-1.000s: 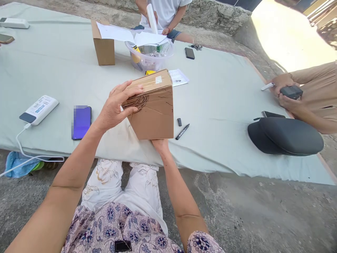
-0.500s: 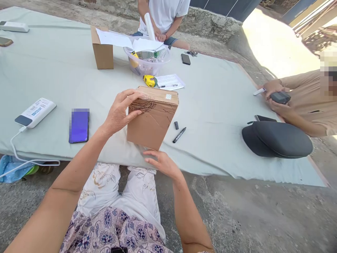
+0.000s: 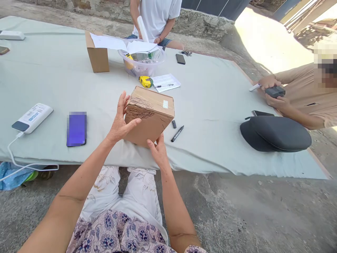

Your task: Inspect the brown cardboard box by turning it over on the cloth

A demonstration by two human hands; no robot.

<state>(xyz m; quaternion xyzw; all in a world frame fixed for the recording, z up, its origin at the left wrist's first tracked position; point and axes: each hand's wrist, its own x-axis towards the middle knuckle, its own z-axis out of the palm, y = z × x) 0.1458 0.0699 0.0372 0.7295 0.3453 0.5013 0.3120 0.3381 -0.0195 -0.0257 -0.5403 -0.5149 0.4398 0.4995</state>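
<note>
A brown cardboard box (image 3: 147,121) is held tilted over the table's near edge, with black scribbled lines on its top and near face and a small white patterned label at its upper right. My left hand (image 3: 122,121) grips its left side, thumb across the near face and fingers along the far left edge. On the lower right corner, my right hand (image 3: 158,151) holds the box with its thumb in front; its other fingers are partly hidden behind the cardboard. To the right lie a black marker (image 3: 177,134) and its separate cap (image 3: 174,124).
A purple-screened phone (image 3: 76,129) and a cabled white power bank (image 3: 33,117) lie left. Beyond are a tape measure (image 3: 145,82), a paper sheet (image 3: 166,83), a plastic basin (image 3: 142,68) and another box (image 3: 98,59). A black case (image 3: 276,133) sits right. Two people are at the table.
My right hand has come up from below the box onto its lower right corner. The box has tipped so more of its top shows. The left hand's fingers have shifted to its left edge.
</note>
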